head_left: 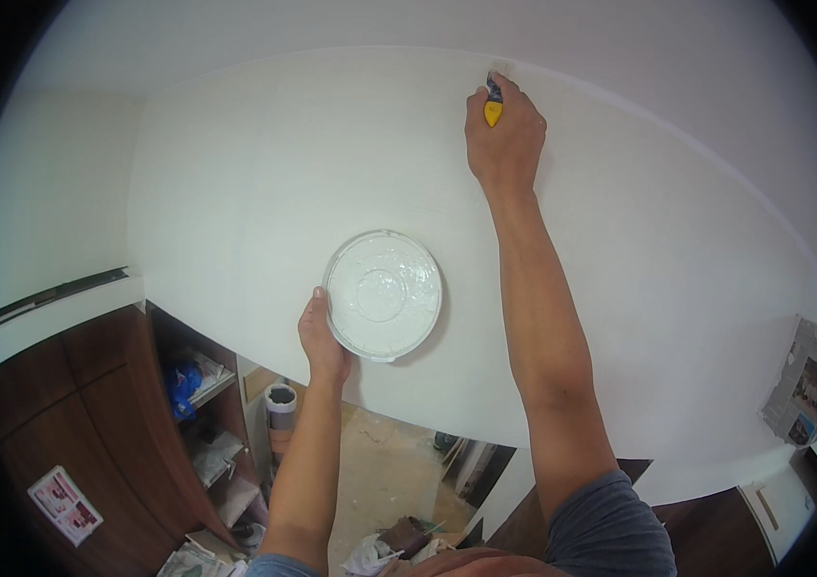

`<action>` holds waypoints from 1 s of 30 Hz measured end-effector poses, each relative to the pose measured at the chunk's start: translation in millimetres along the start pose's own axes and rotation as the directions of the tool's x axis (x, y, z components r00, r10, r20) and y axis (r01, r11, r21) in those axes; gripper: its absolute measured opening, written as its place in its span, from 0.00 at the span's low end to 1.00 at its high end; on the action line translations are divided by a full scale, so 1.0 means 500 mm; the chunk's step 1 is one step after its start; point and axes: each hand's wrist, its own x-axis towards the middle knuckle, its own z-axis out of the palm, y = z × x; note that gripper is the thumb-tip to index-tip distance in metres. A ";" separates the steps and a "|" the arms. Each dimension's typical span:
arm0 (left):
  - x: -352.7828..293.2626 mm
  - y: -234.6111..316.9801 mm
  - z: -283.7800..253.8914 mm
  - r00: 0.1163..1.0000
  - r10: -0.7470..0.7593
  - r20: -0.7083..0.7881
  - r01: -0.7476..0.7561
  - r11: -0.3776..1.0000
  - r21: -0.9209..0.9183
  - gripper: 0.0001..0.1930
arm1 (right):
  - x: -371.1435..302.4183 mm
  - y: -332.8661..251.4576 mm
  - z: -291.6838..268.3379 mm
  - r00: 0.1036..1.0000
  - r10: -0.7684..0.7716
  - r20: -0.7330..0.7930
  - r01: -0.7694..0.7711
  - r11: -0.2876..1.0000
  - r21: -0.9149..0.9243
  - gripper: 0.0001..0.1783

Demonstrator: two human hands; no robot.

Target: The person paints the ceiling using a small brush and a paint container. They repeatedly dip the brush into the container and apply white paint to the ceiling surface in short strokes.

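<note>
My left hand point(322, 341) holds a round white bucket lid point(383, 296) by its left edge, thumb up along the rim. Wet, glossy white paint or filler is smeared over the lid's face. High up and to the right, my right hand point(506, 135) is closed around a small tool with a yellow and dark handle point(493, 112), its dark part spotted with white. The fingers hide its working end, so its exact kind does not show. That hand is close to the white wall point(264, 183), just under a greyish patch at the line where wall and ceiling meet.
Dark brown wooden cabinet doors point(72, 404) stand at lower left, beside open shelves with a blue bag point(180, 387). A tall tube-shaped container point(280, 409) is on the floor point(384, 462). Rags and bags lie at the bottom. Newspaper point(809, 380) covers something on the right.
</note>
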 end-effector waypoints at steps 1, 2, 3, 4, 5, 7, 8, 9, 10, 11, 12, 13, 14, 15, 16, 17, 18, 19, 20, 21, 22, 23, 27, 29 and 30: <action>-0.001 0.002 0.002 1.000 -0.001 -0.001 0.001 1.000 0.003 0.22 | 0.001 0.001 0.000 1.000 -0.004 -0.003 0.004 1.000 -0.002 0.21; -0.002 0.003 0.004 1.000 -0.002 -0.003 0.002 1.000 0.007 0.22 | 0.001 0.001 0.000 1.000 -0.007 -0.005 0.007 1.000 -0.003 0.21; -0.004 0.004 0.006 1.000 -0.003 -0.007 0.003 1.000 0.006 0.22 | 0.002 0.001 0.000 1.000 -0.004 -0.001 0.004 1.000 0.000 0.21; -0.005 0.005 0.009 1.000 -0.004 -0.010 0.004 1.000 0.006 0.22 | 0.002 0.001 0.001 1.000 0.000 0.003 0.000 1.000 0.002 0.21; -0.005 0.006 0.009 1.000 -0.005 -0.014 0.005 1.000 0.006 0.22 | 0.002 0.001 0.001 1.000 0.003 0.007 -0.003 1.000 0.006 0.21; -0.003 0.003 0.006 1.000 -0.002 -0.003 0.002 1.000 0.005 0.22 | 0.002 0.000 0.002 1.000 0.015 0.012 -0.015 1.000 0.023 0.21; -0.002 0.001 0.003 1.000 0.001 0.002 -0.001 1.000 0.004 0.22 | 0.002 -0.002 0.003 1.000 0.020 0.015 -0.021 0.999 0.033 0.21; 0.001 -0.002 -0.003 1.000 0.001 0.009 -0.001 1.000 0.015 0.24 | 0.002 -0.003 0.004 1.000 0.020 0.021 -0.021 0.999 0.029 0.21; 0.005 -0.007 -0.011 1.000 0.001 0.015 -0.001 1.000 0.027 0.25 | 0.003 -0.005 0.005 0.999 0.021 0.026 -0.022 0.999 0.024 0.21; 0.006 -0.007 -0.012 1.000 0.001 0.024 -0.002 0.999 0.038 0.26 | 0.003 -0.006 0.004 0.999 0.021 0.029 -0.022 1.000 0.019 0.22; 0.005 -0.007 -0.011 1.000 0.002 0.024 -0.003 0.999 0.039 0.27 | 0.003 -0.007 0.005 1.000 0.019 0.025 -0.019 1.000 0.013 0.22; 0.004 -0.005 -0.010 1.000 0.003 0.024 -0.004 0.999 0.040 0.27 | 0.003 -0.007 0.005 1.000 0.016 0.020 -0.016 1.000 0.008 0.21; 0.003 -0.005 -0.008 1.000 0.002 0.023 -0.003 0.999 0.042 0.27 | 0.003 -0.008 0.007 1.000 0.015 0.018 -0.015 1.000 0.001 0.21; 0.004 -0.006 -0.008 1.000 -0.001 0.021 0.000 0.999 0.040 0.27 | 0.003 -0.009 0.007 1.000 0.018 0.021 -0.018 1.000 0.007 0.21; 0.004 -0.007 -0.008 1.000 -0.004 0.019 0.003 0.999 0.039 0.27 | 0.003 -0.009 0.007 0.999 0.022 0.024 -0.022 1.000 0.013 0.21; 0.004 -0.007 -0.009 1.000 -0.006 0.016 0.005 0.999 0.037 0.27 | 0.004 -0.012 0.007 0.999 0.025 0.027 -0.026 0.999 0.021 0.21; 0.004 -0.007 -0.010 1.000 -0.006 0.014 0.005 0.999 0.038 0.27 | 0.004 -0.015 0.007 0.999 0.026 0.029 -0.027 0.999 0.025 0.21; 0.005 -0.009 -0.012 1.000 -0.006 0.012 0.006 0.999 0.039 0.27 | 0.003 -0.017 0.007 0.999 0.027 0.031 -0.028 0.999 0.028 0.21; 0.006 -0.010 -0.014 1.000 -0.007 0.010 0.007 0.999 0.039 0.27 | 0.003 -0.019 0.007 0.999 0.027 0.032 -0.028 0.999 0.030 0.21; 0.007 -0.011 -0.015 1.000 -0.005 0.012 0.004 0.999 0.039 0.27 | 0.004 -0.019 0.008 0.999 0.029 0.034 -0.030 0.999 0.031 0.21; 0.008 -0.011 -0.016 1.000 -0.002 0.013 0.002 0.999 0.038 0.27 | 0.004 -0.019 0.009 0.999 0.031 0.037 -0.032 0.999 0.032 0.21; 0.007 -0.010 -0.013 1.000 -0.002 0.016 0.001 0.999 0.038 0.27 | 0.004 -0.018 0.010 0.999 0.034 0.039 -0.035 0.999 0.030 0.22; -0.001 -0.002 0.003 1.000 -0.009 -0.011 0.009 1.000 -0.006 0.22 | 0.005 -0.017 0.012 0.998 0.035 0.049 -0.036 0.999 0.032 0.22; -0.002 -0.001 0.004 1.000 -0.001 -0.007 0.001 1.000 -0.008 0.22 | 0.006 -0.018 0.012 0.998 0.034 0.052 -0.035 0.999 0.026 0.22; -0.001 -0.002 0.002 1.000 0.000 0.002 0.000 1.000 0.005 0.23 | 0.006 -0.018 0.013 0.999 0.027 0.044 -0.028 0.999 0.026 0.21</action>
